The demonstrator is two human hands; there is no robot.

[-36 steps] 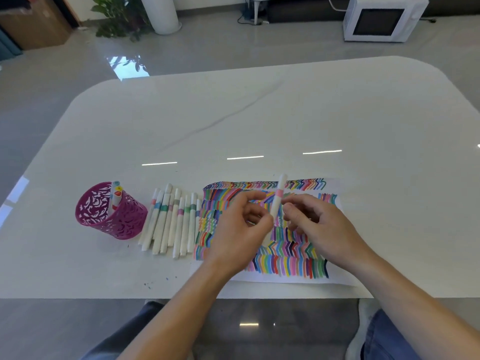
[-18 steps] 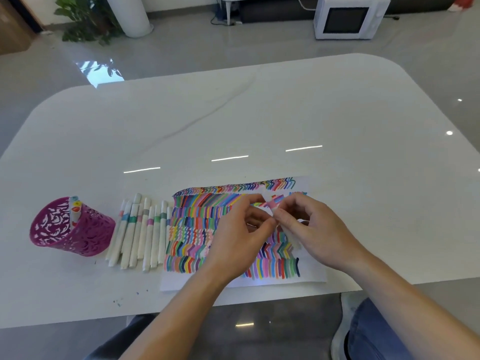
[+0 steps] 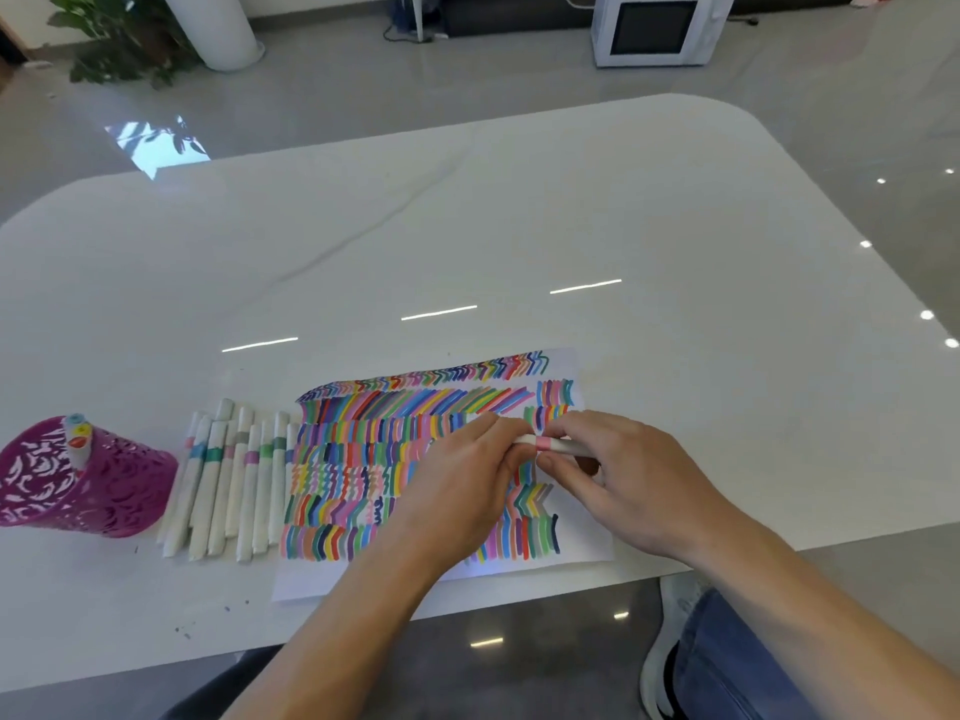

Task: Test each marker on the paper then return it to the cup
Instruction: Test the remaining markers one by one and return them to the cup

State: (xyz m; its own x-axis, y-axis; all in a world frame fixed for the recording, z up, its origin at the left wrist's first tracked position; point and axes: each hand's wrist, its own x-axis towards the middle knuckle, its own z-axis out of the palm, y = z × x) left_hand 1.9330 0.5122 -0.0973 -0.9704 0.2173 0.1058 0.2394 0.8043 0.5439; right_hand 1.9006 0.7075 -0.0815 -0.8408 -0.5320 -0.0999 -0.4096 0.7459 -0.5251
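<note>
My left hand [image 3: 462,480] and right hand [image 3: 628,475] each pinch an end of the pink-banded marker [image 3: 548,444]; its length runs hand to hand above the paper [image 3: 363,459], the cup [image 3: 88,485] well beyond my left.

White table [image 3: 519,226]; microwave [image 3: 655,28] and leafy plant [image 3: 119,39] beyond

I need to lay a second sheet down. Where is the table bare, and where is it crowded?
Bare: the wide table beyond the paper, and the stretch to its right. Crowded: near left, where cup, row of markers and paper sit side by side; left hand and right hand hold a pink-banded marker over the paper.
</note>
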